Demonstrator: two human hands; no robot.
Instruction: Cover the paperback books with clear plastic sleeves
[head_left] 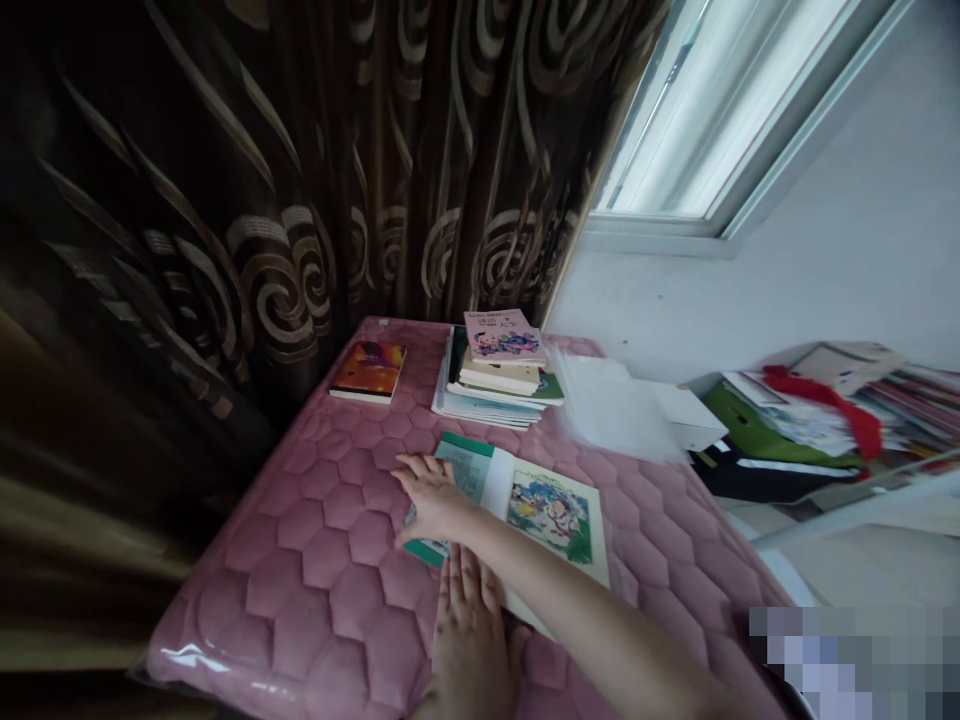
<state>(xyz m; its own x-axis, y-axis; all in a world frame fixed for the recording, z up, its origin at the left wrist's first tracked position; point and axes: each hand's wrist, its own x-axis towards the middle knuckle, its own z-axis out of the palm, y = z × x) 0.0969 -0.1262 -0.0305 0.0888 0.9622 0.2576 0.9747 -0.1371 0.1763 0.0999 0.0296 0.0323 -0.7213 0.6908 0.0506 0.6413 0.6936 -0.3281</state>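
An open picture book [525,500] lies flat on the pink quilted table cover [330,560], with a green-edged text page on the left and a coloured drawing on the right. My right hand [431,497] reaches across from the lower right and lies flat on the left page, fingers stretched out. Just below it, my left hand [466,625] rests palm down at the book's near edge, fingers straight and together. Neither hand holds anything.
A stack of books [499,375] stands at the back of the table, with a single orange book [369,370] to its left. Clear plastic sleeves [611,405] lie at the right. A dark patterned curtain [285,200] hangs behind. More books and boxes [810,420] pile up at the right.
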